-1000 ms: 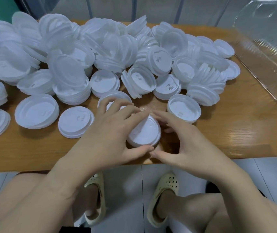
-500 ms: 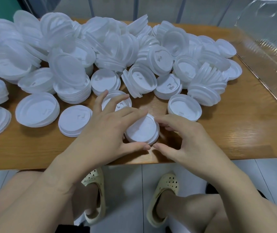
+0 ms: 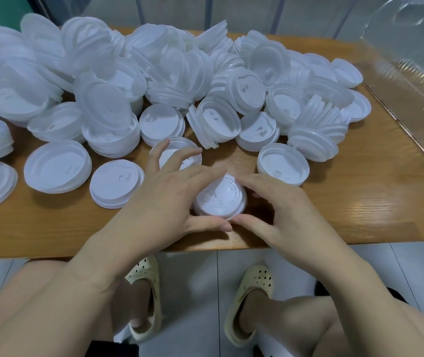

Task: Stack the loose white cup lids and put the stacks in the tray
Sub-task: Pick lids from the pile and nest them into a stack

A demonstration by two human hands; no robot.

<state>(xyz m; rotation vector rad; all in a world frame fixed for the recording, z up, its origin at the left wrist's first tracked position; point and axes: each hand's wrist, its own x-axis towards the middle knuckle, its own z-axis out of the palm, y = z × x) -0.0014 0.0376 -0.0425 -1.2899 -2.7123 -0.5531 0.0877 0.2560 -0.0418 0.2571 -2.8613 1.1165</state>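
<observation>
Two hands are cupped around one short stack of lids (image 3: 220, 198) at the near edge of the wooden table (image 3: 360, 202), and that is what I have to work with. My left hand (image 3: 169, 202) curls its fingers over the far-left side of the stack with the thumb along the near rim; my right hand (image 3: 280, 210) mirrors it, fingers arched over the right side, thumb tip almost meeting the left thumb. Both are holding the stack between them, neither spread wide. How many lids are in it I cannot tell, since the fingers cover most of its edge.

Beyond the fingertips lies the big heap of loose lids (image 3: 154, 81), many already nested in short leaning piles. Just past my left fingers sits a single lid (image 3: 177, 153); to the left of that hand is another flat lid (image 3: 117, 186); past the right hand is an upturned lid (image 3: 283, 163). The clear tray (image 3: 411, 81) stands well off to the right and beyond the right hand, and I see no lids in the part that shows.

I judge these lids to be thin moulded plastic: very light, a little springy, smooth enough to slide on each other. Squeezing hard across the middle would likely buckle them, so I would grip at the rims from opposite sides, low enough to catch the bottom lid, and keep the stack level on the way to the tray.
</observation>
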